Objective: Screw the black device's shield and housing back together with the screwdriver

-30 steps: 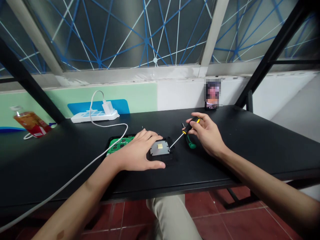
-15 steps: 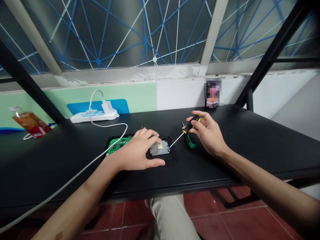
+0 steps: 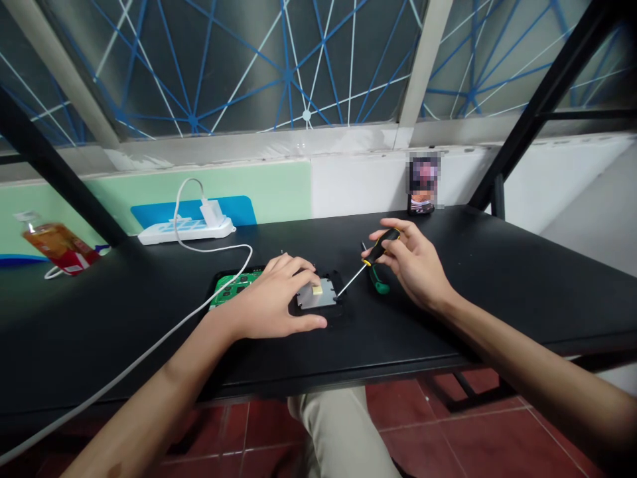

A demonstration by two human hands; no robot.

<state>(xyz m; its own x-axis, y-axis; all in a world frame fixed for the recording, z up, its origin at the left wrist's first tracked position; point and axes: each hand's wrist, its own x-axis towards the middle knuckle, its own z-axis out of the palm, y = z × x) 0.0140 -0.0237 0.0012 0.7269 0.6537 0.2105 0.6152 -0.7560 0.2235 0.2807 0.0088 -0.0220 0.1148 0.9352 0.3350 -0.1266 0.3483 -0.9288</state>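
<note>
Blue lines (image 3: 287, 76) crisscross the windows (image 3: 243, 33) behind a black table (image 3: 502, 285) (red tiles (image 3: 472, 438) beneath).

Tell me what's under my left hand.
Your left hand partly covers a green circuit board and a metal plate with a pale yellow pad. Whatever lies directly beneath the hand is hidden.
</note>
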